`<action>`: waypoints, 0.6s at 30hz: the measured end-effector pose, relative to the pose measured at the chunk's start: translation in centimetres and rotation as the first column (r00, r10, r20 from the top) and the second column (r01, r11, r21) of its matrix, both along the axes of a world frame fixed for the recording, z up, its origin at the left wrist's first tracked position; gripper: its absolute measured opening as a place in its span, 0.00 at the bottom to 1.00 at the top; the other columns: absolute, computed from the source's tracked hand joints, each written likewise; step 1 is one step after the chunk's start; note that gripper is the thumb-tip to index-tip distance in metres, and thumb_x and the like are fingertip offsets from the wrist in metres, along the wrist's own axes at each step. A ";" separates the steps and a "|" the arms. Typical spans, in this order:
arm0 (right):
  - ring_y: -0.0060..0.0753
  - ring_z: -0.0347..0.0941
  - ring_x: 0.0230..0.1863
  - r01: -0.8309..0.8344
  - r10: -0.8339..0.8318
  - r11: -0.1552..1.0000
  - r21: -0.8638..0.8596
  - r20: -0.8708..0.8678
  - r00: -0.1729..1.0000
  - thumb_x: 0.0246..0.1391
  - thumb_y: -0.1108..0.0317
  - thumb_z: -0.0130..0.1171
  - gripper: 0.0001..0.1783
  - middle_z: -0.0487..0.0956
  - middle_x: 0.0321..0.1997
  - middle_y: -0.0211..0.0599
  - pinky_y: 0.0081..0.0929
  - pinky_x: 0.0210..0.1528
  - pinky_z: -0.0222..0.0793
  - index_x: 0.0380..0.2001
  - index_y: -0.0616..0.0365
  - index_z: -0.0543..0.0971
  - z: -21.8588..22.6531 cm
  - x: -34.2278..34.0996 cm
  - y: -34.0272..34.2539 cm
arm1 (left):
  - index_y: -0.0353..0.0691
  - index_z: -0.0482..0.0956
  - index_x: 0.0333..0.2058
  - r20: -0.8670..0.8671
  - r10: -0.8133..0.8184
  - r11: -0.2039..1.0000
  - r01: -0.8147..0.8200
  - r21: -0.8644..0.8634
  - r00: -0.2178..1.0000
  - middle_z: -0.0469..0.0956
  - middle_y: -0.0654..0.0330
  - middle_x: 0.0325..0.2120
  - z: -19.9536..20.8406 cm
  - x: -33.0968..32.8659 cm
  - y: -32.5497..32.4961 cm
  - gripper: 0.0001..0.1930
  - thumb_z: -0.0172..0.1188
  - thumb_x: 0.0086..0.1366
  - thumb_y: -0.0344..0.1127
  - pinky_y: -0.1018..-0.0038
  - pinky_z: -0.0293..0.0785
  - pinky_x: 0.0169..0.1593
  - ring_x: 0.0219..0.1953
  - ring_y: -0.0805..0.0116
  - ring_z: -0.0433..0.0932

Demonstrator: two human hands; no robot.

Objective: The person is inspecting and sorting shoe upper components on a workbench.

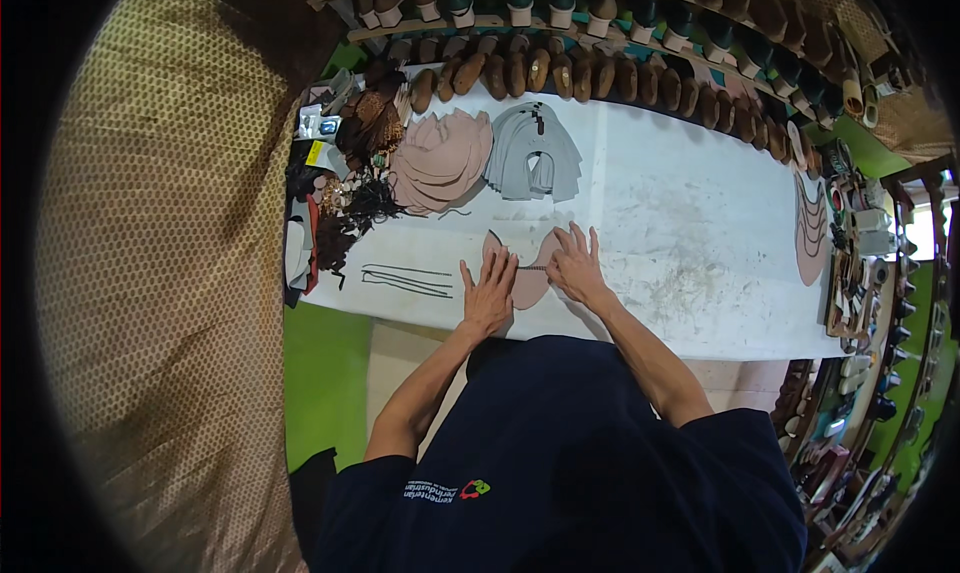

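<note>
A pink curved piece [530,291], shaped like a shoe upper, lies flat on the white table under both my hands. Across its middle runs a thin dark strip [533,268]. My left hand [489,291] rests flat on the left side of the piece with its fingers stretched out. On the other side, my right hand [578,269] presses its fingertips down by the right end of the strip, its fingers spread apart. Left of my hands several thin dark strips [408,280] lie side by side on the table.
Fanned stacks of pink pieces [440,161] and grey pieces [535,153] lie beyond my hands. Dark cords and trims [372,123] crowd the left end. Shoe lasts [605,76] line the back edge, below shelves of more. Stacked pink pieces [810,238] lie far right.
</note>
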State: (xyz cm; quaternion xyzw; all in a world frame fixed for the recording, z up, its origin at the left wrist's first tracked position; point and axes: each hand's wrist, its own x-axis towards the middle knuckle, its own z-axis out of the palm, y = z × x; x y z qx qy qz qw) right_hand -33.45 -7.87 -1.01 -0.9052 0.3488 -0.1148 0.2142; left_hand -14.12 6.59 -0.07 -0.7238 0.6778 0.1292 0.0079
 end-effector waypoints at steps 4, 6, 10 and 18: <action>0.61 0.50 0.80 -0.013 0.013 1.000 -0.004 -0.003 1.000 0.58 0.58 0.61 0.14 0.68 0.74 0.47 0.72 0.79 0.33 0.31 0.58 0.85 0.1 0.4 -0.1 | 0.50 0.57 0.77 0.060 -0.007 0.997 0.012 -0.082 0.998 0.47 0.60 0.81 -1.0 0.0 0.4 0.40 0.57 0.67 0.38 0.23 0.31 0.73 0.82 0.54 0.43; 0.60 0.49 0.80 -0.021 0.022 1.000 0.019 -0.006 1.000 0.58 0.58 0.61 0.14 0.67 0.74 0.47 0.72 0.79 0.33 0.31 0.57 0.85 0.0 0.5 -0.2 | 0.50 0.57 0.77 0.095 -0.016 0.991 0.028 -0.130 0.995 0.48 0.59 0.80 -1.2 -0.1 0.6 0.40 0.56 0.66 0.39 0.23 0.30 0.73 0.82 0.53 0.43; 0.60 0.49 0.81 -0.012 0.013 1.000 0.028 -0.014 1.000 0.58 0.58 0.61 0.14 0.67 0.74 0.48 0.72 0.79 0.33 0.32 0.57 0.86 -0.1 0.1 -0.5 | 0.49 0.55 0.78 -0.096 0.032 0.999 -0.029 0.031 0.995 0.48 0.56 0.80 0.2 -0.7 0.1 0.40 0.51 0.67 0.43 0.23 0.29 0.72 0.81 0.49 0.44; 0.61 0.47 0.81 -0.028 0.028 1.000 -0.010 -0.003 1.000 0.58 0.58 0.61 0.13 0.66 0.75 0.49 0.71 0.80 0.31 0.30 0.56 0.85 -0.3 0.5 -1.2 | 0.49 0.56 0.77 -0.041 0.010 1.000 -0.010 0.007 0.999 0.48 0.56 0.80 0.0 -0.7 0.2 0.40 0.52 0.67 0.45 0.23 0.30 0.73 0.81 0.51 0.44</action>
